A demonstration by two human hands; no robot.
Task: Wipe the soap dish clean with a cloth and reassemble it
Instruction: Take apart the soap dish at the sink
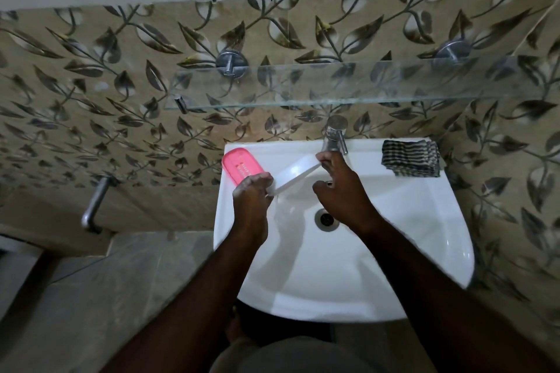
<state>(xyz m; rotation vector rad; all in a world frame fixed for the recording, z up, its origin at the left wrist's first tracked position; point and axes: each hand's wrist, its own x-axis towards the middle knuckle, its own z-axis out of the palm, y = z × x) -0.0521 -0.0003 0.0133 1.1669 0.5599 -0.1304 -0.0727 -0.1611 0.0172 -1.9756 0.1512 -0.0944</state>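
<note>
A white soap dish base is held tilted over the white sink, just below the tap. My left hand grips its lower left end, and my right hand pinches its upper right end with the fingertips. Water runs off the low end into the basin. The pink slotted insert of the soap dish lies on the sink's back left rim, touching my left hand. A folded black-and-white striped cloth rests on the back right rim, apart from both hands.
A glass shelf on metal brackets juts out above the tap. The drain sits mid-basin. A chrome pipe sticks out of the leaf-patterned tiled wall to the left. Grey floor lies below left.
</note>
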